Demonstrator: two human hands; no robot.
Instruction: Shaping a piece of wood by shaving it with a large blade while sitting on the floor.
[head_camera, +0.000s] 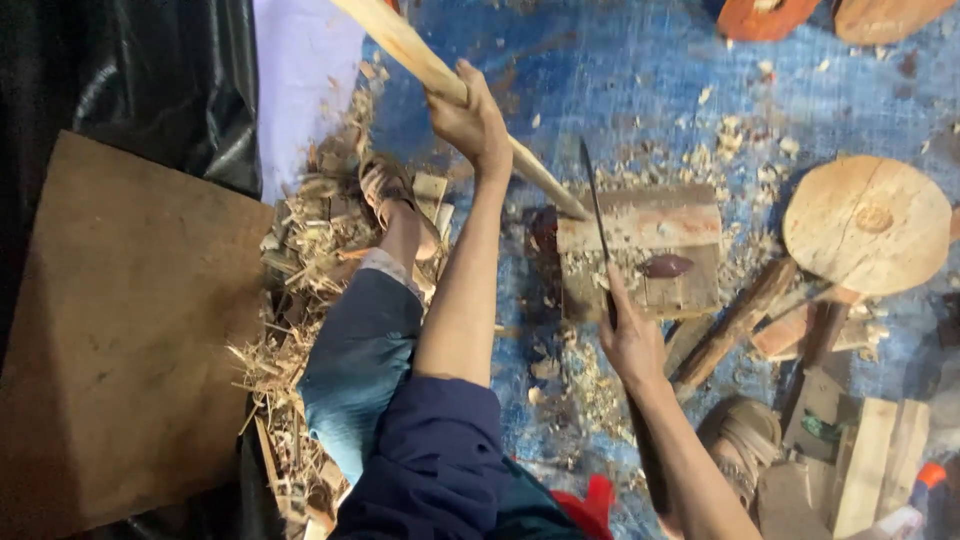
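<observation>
The person sits low over a blue tarp, both bare arms stretched out ahead. The left arm runs nearly straight from a dark blue sleeve up to the left hand, whose fingers are wrapped tight round a long pale stick. The stick slants down from the top of the view, passes through that fist, and its lower tip rests on the near left corner of a wood block lying on the tarp.

The right arm reaches up from the lower right, the elbow slightly bent. The right hand is closed round the handle of a knife; the thumb lies along the handle. The thin dark blade stands edge-on above the hand, its tip up near the stick's end, over the block's left part. Whether the blade touches the stick, I cannot tell.

A foot in a sandal sits left of the block among wood shavings, the jeans-clad leg drawn up below it. A round wood disc lies to the right, well apart from the hands. A brown board lies far left.
</observation>
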